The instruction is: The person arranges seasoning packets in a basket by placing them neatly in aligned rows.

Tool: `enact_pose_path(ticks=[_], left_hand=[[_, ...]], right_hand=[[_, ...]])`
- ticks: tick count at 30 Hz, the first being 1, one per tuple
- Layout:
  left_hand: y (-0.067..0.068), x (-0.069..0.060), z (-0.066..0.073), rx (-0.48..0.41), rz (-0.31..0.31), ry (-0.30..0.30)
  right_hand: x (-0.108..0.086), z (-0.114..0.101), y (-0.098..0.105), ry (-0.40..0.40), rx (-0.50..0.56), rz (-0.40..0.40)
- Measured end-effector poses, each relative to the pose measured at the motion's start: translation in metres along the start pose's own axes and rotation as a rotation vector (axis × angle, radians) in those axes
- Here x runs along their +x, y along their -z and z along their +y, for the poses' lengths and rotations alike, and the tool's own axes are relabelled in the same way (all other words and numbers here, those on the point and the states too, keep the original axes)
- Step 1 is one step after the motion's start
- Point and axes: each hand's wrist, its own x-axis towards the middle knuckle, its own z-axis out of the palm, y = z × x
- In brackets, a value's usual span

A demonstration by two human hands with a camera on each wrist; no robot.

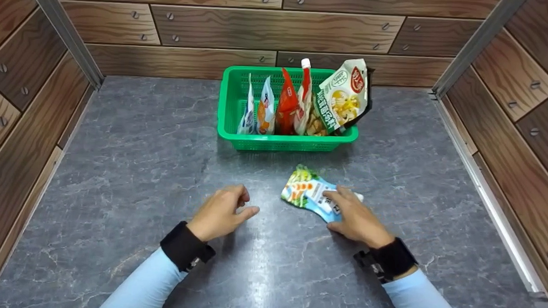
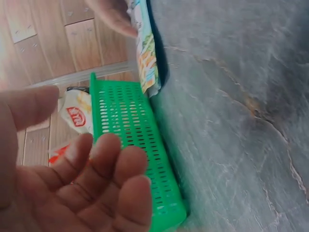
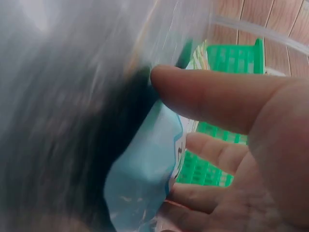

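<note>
A blue-and-white food pouch [image 1: 315, 193] with vegetables printed on it lies at a slant in front of the basket. My right hand [image 1: 357, 218] holds its near right end, thumb at the lower edge and fingers over the printed face. From the right wrist, the pouch's pale blue side [image 3: 145, 166] shows between thumb and fingers. To the left of the pouch, my left hand [image 1: 224, 212] hovers over the grey surface, fingers loosely curled around nothing. The left wrist view shows that hand's palm and bent fingers [image 2: 104, 169], with the pouch [image 2: 146, 60] beyond.
A green plastic basket [image 1: 286, 145] stands behind the hands. Several upright packets stand in it, including a red packet [image 1: 287, 105], a white-capped pouch [image 1: 303, 99] and a large pouch [image 1: 345, 99] leaning over the right rim. Wood-patterned walls [image 1: 215, 26] enclose the grey surface [image 1: 137, 165].
</note>
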Motion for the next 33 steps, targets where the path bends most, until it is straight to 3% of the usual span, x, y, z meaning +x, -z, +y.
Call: enact_pose_path(ticks=[3,8,16,20,28,31,33], left_hand=[[-0.006,0.003,-0.001,0.06,0.008,-0.081],[-0.016,0.01,-0.001,0.133,-0.003,-0.162],[-0.032,0.024,-0.001,0.231,-0.108,-0.228],[-0.039,0.027,0.0,0.285,-0.158,-0.22],[-0.048,0.03,-0.001,0.358,-0.254,-0.133],[-0.051,0.029,-0.001,0.367,-0.259,-0.129],[-0.052,0.029,0.0,0.359,-0.254,-0.132]], right_hand=[[0.003,-0.008,-0.004,0.04,0.002,-0.021],[0.006,-0.021,-0.01,0.089,0.017,-0.064],[0.007,-0.035,-0.016,0.218,0.002,-0.111],[0.01,-0.038,-0.018,0.274,-0.018,-0.124],[0.009,-0.036,-0.019,0.316,0.006,-0.125],[0.005,-0.031,-0.017,0.287,0.054,-0.076],[0.003,-0.025,-0.015,0.242,0.079,0.011]])
